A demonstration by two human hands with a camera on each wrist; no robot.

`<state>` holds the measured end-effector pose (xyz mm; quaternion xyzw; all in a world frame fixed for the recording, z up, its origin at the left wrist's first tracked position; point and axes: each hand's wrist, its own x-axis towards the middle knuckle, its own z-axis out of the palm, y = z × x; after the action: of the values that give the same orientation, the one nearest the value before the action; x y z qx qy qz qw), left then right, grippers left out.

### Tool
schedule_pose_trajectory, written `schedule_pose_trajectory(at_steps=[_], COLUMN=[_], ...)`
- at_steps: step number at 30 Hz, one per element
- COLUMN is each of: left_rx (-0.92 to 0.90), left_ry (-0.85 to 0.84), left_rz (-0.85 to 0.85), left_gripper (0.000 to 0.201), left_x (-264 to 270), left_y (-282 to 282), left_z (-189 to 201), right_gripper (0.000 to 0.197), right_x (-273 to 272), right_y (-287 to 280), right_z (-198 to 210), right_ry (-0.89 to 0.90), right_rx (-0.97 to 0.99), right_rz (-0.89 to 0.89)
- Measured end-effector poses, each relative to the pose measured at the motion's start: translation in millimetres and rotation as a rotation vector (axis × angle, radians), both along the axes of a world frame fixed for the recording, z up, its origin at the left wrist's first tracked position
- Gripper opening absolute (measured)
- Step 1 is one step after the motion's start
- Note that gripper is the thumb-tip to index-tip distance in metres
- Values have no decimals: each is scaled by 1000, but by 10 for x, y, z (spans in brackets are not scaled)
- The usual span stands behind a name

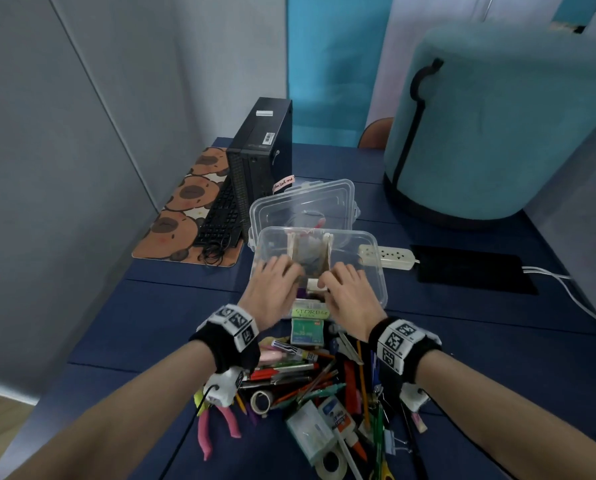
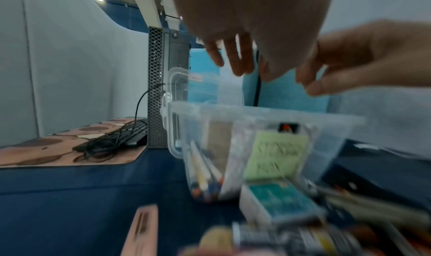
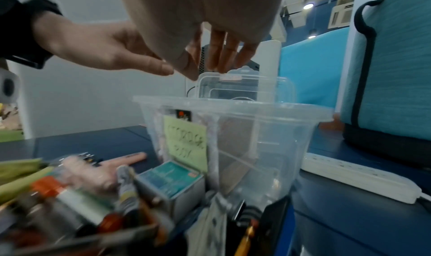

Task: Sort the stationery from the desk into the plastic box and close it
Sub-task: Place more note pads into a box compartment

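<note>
On my desk [image 1: 123,323], a black computer tower [image 1: 265,147] stood upright at the far side, with a black keyboard [image 1: 220,216] leaning against its left flank and a tangle of black cable [image 1: 213,254] at the keyboard's near end. Both sat on a brown desk mat [image 1: 175,216] printed with round animal faces. To my right lay a white power strip [image 1: 386,257], beside it a flat black pad [image 1: 469,271], and behind them a big teal bag [image 1: 497,126] with black trim.

Both wrist views blur the near pile of pens [image 2: 291,239], so single items cannot be told apart. The note [image 1: 311,312] on the box [image 1: 369,258] is partly covered by the hands in the head view, its writing unreadable.
</note>
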<state>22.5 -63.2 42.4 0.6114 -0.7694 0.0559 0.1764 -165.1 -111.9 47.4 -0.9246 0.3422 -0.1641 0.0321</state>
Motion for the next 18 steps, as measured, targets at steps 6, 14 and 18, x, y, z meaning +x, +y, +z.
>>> schedule_pose_trajectory(at_steps=[6, 14, 18], left_rx=[291, 794, 909], left_ry=[-98, 112, 345], left_rz=[-153, 452, 519], left_gripper=[26, 42, 50], left_x=[-282, -459, -435], left_y=[488, 274, 183], left_z=[-532, -713, -757], right_gripper=[21, 41, 34], right_x=[-176, -59, 96], right_y=[435, 156, 146], right_z=[-380, -973, -826], right_ry=[167, 117, 23], right_rx=[286, 891, 1027], right_rz=[56, -410, -461])
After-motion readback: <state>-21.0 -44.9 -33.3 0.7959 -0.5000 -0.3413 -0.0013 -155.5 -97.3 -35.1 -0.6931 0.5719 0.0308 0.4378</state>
